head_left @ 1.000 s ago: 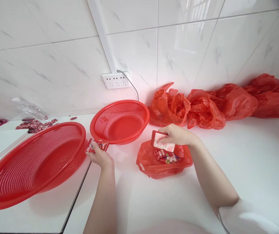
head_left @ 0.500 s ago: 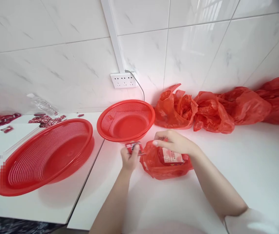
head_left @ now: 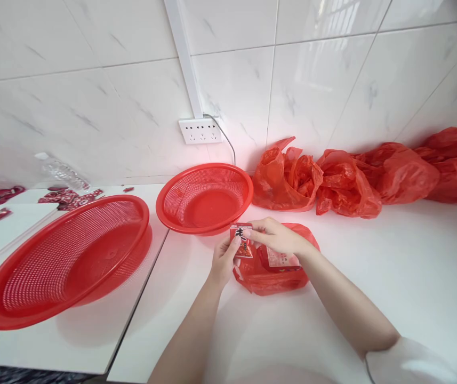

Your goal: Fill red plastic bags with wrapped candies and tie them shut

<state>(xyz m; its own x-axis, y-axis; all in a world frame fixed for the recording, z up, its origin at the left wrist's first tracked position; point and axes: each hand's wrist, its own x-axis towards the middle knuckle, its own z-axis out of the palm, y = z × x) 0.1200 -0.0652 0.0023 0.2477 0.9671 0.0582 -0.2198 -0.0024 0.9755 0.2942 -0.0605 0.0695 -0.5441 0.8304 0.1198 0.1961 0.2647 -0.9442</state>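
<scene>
Over open red bag: both hands, left (head_left: 223,260) and right (head_left: 274,236), pinching one small red packet (head_left: 241,241), printed face visible.
Open bag (head_left: 276,274): on white bench (head_left: 260,330), light-labelled red pack (head_left: 281,260) inside.
Small basket (head_left: 208,200): just behind the left hand, near wall.
Big basket (head_left: 88,258): farther left, tilted.
Right rear: row of crumpled red bags (head_left: 344,181) along wall.
Far left: clear bottle (head_left: 64,173), lying by scattered red packets (head_left: 70,198).
</scene>
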